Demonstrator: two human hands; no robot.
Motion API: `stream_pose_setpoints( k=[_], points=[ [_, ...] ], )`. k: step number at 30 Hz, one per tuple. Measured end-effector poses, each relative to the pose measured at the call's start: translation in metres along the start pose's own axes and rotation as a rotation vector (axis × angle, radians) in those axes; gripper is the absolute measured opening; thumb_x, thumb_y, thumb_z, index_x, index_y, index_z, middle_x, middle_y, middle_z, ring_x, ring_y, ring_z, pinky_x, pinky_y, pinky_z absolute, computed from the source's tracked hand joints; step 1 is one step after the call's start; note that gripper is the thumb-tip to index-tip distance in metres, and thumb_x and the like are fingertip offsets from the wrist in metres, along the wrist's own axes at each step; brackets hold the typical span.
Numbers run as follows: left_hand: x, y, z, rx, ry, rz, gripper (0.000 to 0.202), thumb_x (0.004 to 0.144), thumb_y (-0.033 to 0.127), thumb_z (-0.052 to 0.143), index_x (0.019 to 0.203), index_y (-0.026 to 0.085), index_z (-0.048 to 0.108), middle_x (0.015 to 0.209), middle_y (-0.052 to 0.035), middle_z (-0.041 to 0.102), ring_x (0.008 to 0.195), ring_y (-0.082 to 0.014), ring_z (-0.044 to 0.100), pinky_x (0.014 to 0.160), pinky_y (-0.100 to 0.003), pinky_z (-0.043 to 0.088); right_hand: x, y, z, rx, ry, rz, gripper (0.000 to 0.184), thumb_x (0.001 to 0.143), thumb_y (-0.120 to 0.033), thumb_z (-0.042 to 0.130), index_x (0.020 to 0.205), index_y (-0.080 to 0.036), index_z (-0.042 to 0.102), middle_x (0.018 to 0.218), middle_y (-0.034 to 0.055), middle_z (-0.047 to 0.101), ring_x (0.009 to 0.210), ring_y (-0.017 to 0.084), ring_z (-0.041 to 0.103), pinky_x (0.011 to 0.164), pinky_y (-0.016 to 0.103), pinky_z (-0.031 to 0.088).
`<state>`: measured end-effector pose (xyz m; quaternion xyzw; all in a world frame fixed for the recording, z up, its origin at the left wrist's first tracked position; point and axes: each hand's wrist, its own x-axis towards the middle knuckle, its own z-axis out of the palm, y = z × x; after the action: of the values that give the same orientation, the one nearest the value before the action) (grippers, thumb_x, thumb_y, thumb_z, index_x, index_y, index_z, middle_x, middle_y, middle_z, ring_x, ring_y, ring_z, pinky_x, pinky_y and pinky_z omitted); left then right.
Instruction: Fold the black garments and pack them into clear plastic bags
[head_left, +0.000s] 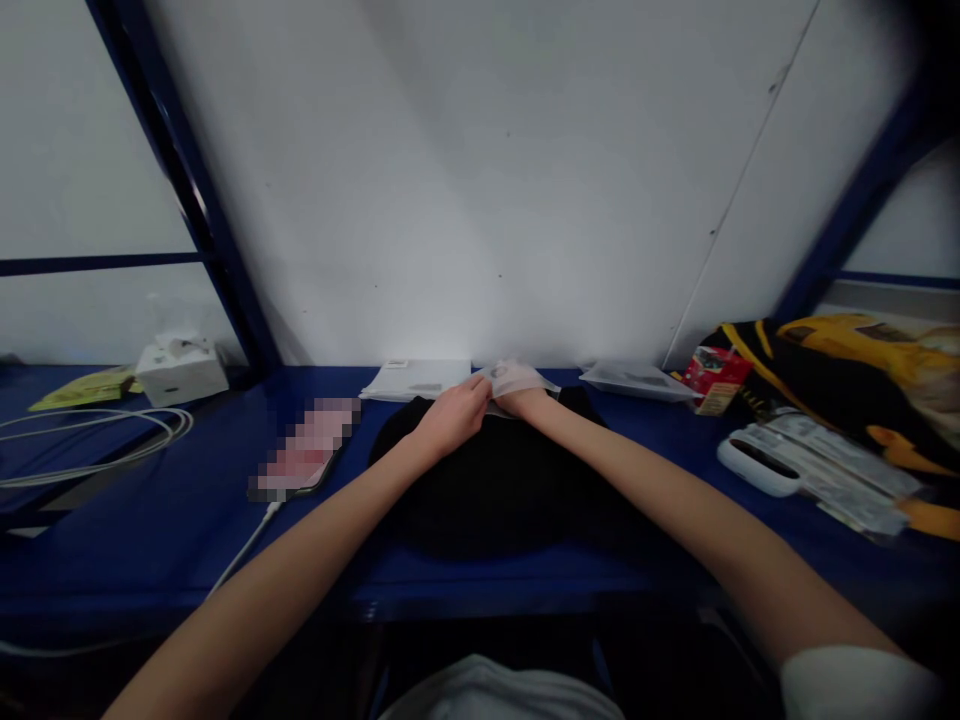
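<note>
A small frosted plastic bag (pixel 541 381) is between my hands, above the far part of a black folded cloth item (pixel 495 490). My left hand (pixel 459 412) is closed, pinching the bag's near left edge. My right hand (pixel 519 392) reaches in at the bag's opening, its front part seen only dimly through the cloudy plastic. Its fingers are too veiled to show whether they grip anything. The black item lies on the blue table (pixel 187 530), beneath both wrists.
White flat packs (pixel 416 380) lie behind my left hand, another frosted bag (pixel 637 380) right of my hands. At left are a phone (pixel 307 450) on a cable and a tissue box (pixel 182 370). At right are a red box (pixel 716 380), white case (pixel 757 462) and black-yellow bag (pixel 840 390).
</note>
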<state>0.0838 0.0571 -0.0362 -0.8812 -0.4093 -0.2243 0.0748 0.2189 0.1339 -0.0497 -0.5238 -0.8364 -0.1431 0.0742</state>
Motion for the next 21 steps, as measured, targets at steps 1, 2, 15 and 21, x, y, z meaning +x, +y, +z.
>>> stream_pose_setpoints(
  k=[1,2,15,21],
  points=[
    [0.000,0.000,0.000,0.021,-0.006,-0.007,0.016,0.086,0.018,0.031,0.086,0.018,0.047,0.091,-0.0069,0.053,0.073,-0.0177,0.054,0.065,-0.031,0.042,-0.003,0.001,0.001,-0.005,0.030,-0.005,0.029,0.083,-0.021,0.034,0.096,-0.010,0.058,0.107,0.0170,0.058,0.100,0.026,0.052,0.085,0.043,0.038],
    [-0.001,-0.001,0.000,0.045,-0.012,-0.012,0.016,0.086,0.019,0.031,0.087,0.018,0.046,0.091,-0.0071,0.053,0.073,-0.0180,0.054,0.064,-0.030,0.042,-0.008,0.001,0.003,-0.011,0.069,-0.018,0.030,0.083,-0.024,0.036,0.099,-0.011,0.057,0.110,0.0167,0.056,0.103,0.027,0.050,0.087,0.043,0.037],
    [-0.003,-0.004,-0.002,0.089,-0.037,-0.016,0.018,0.087,0.022,0.030,0.090,0.018,0.048,0.094,-0.0076,0.052,0.077,-0.0187,0.055,0.063,-0.030,0.043,-0.049,-0.004,-0.010,-0.108,0.107,-0.153,0.030,0.078,-0.020,0.047,0.104,-0.009,0.056,0.104,0.0166,0.060,0.095,0.028,0.056,0.079,0.038,0.043],
    [-0.003,-0.003,0.005,0.130,-0.043,-0.054,0.014,0.084,0.026,0.038,0.092,0.017,0.046,0.096,-0.0099,0.053,0.087,-0.0237,0.054,0.064,-0.031,0.044,-0.054,-0.011,-0.017,-0.063,0.073,0.000,0.033,0.078,-0.033,0.051,0.098,-0.009,0.059,0.091,0.0174,0.064,0.083,0.027,0.060,0.068,0.035,0.046]
  ],
)
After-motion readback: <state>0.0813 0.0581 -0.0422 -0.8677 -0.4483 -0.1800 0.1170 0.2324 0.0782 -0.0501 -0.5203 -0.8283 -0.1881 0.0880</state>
